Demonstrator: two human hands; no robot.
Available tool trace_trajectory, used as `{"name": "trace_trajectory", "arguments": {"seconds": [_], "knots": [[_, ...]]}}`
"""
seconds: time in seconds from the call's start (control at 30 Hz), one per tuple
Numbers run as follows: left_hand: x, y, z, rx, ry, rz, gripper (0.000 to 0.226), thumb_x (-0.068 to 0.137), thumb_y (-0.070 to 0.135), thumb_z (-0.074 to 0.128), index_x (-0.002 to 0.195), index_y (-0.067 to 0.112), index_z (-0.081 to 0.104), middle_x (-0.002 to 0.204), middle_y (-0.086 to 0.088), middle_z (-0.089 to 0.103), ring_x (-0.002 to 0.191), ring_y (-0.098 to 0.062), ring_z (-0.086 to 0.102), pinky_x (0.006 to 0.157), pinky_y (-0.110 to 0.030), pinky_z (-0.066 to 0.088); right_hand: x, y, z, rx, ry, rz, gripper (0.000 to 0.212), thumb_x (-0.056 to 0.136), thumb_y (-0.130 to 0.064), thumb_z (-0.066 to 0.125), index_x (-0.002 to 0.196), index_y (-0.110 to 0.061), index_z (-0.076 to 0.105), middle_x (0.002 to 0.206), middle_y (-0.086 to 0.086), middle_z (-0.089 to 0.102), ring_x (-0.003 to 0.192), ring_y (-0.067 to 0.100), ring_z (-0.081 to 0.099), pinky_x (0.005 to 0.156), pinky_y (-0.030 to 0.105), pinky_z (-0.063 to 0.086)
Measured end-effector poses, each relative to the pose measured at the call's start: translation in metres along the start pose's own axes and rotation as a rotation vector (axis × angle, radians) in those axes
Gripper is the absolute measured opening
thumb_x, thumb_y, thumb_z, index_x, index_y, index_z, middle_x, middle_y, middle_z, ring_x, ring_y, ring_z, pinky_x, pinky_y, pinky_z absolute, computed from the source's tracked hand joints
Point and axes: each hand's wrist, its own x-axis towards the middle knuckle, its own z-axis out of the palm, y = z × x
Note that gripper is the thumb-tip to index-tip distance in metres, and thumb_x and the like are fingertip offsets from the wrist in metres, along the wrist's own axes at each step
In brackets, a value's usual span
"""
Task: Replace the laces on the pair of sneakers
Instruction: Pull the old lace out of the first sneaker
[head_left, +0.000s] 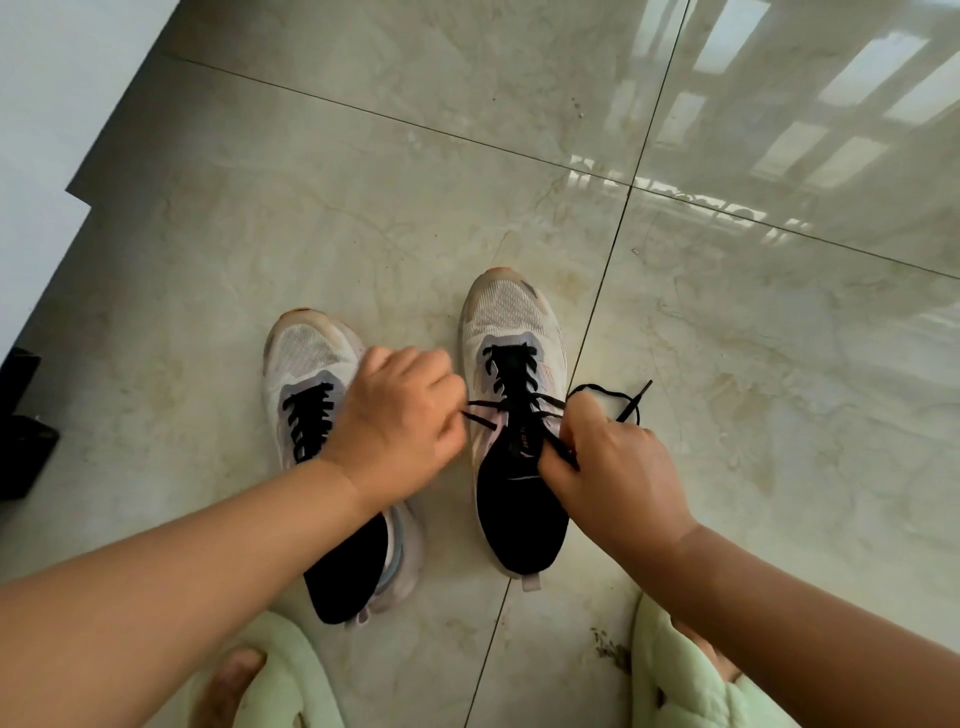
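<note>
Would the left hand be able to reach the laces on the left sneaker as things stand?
Probably yes: the left hand hovers right beside the left sneaker, whose laces lie uncovered, though it pinches the right sneaker's lace end.

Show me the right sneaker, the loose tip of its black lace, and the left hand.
right sneaker (511, 312): head view, on its white mesh toe.
lace tip (643, 389): head view, on the free end lying on the floor.
left hand (402, 415): head view, on its back.

Glossy beige marble floor tiles (363, 197), window reflections (779, 104), white wall (52, 104)
</note>
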Motion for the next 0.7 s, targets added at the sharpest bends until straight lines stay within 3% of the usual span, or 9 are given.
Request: {"name": "trace_trajectory", "arguments": {"seconds": [0.1, 0.13, 0.2, 0.3, 0.47, 0.6, 0.7], "knots": [[-0.002, -0.026, -0.004, 0.176, -0.172, -0.285, 0.008, 0.069, 0.015, 0.069, 0.071, 0.008, 0.066, 0.077, -0.011, 0.059, 0.08, -0.031, 0.057, 0.077, -0.039, 0.033, -0.001, 0.0, -0.001, 0.0, -0.002, 0.003, 0.029, 0.091, -0.032, 0.05, 0.076, -0.014, 0.033, 0.048, -0.01, 0.031, 0.04, 0.01, 0.029, 0.04, 0.026, 0.022], [-0.004, -0.031, -0.006, 0.203, -0.17, -0.306, 0.008, 0.068, 0.015, 0.07, 0.072, 0.008, 0.067, 0.078, -0.011, 0.06, 0.081, -0.032, 0.057, 0.077, -0.039, 0.032, -0.001, 0.001, -0.001, -0.001, -0.007, 0.004, 0.029, 0.091, -0.032, 0.05, 0.076, -0.014, 0.033, 0.048, -0.01, 0.031, 0.04, 0.011, 0.029, 0.04, 0.026, 0.023], [-0.007, -0.027, -0.008, 0.122, -0.104, -0.228, 0.013, 0.063, 0.011, 0.073, 0.074, 0.009, 0.067, 0.075, -0.009, 0.059, 0.074, -0.03, 0.059, 0.073, -0.038, 0.036, -0.001, 0.0, -0.001, 0.002, -0.01, 0.004, 0.029, 0.091, -0.032, 0.051, 0.076, -0.014, 0.033, 0.048, -0.01, 0.031, 0.039, 0.011, 0.03, 0.041, 0.026, 0.024], [-0.012, -0.001, -0.012, -0.037, 0.034, -0.001, 0.014, 0.071, 0.02, 0.062, 0.083, 0.014, 0.065, 0.08, 0.0, 0.058, 0.074, -0.022, 0.057, 0.074, -0.034, 0.034, -0.001, 0.0, -0.001, 0.001, -0.017, 0.007, 0.029, 0.091, -0.033, 0.05, 0.076, -0.015, 0.033, 0.048, -0.01, 0.031, 0.041, 0.013, 0.031, 0.042, 0.027, 0.026], [-0.009, 0.019, -0.008, -0.083, 0.082, 0.165, 0.019, 0.084, 0.023, 0.053, 0.085, 0.016, 0.071, 0.077, 0.001, 0.057, 0.071, -0.02, 0.054, 0.072, -0.033, 0.035, -0.001, 0.0, -0.001, -0.008, -0.012, 0.006, 0.028, 0.091, -0.034, 0.049, 0.078, -0.014, 0.035, 0.05, -0.009, 0.032, 0.045, 0.021, 0.037, 0.045, 0.029, 0.027], [0.001, 0.016, -0.004, -0.066, 0.067, 0.182, 0.02, 0.082, 0.024, 0.053, 0.075, 0.016, 0.069, 0.073, 0.002, 0.058, 0.07, -0.02, 0.055, 0.073, -0.031, 0.032, 0.0, 0.0, 0.0, -0.013, -0.013, 0.006, 0.027, 0.091, -0.034, 0.048, 0.079, -0.013, 0.035, 0.05, -0.009, 0.032, 0.048, 0.024, 0.041, 0.047, 0.03, 0.029], [0.001, 0.007, -0.001, -0.017, 0.022, 0.046, 0.017, 0.076, 0.023, 0.051, 0.066, 0.016, 0.063, 0.069, 0.003, 0.056, 0.068, -0.021, 0.054, 0.073, -0.032, 0.028, -0.001, 0.0, 0.0, -0.007, -0.007, 0.008, 0.028, 0.091, -0.034, 0.049, 0.078, -0.013, 0.036, 0.049, -0.009, 0.031, 0.046, 0.022, 0.039, 0.045, 0.029, 0.027]]}}
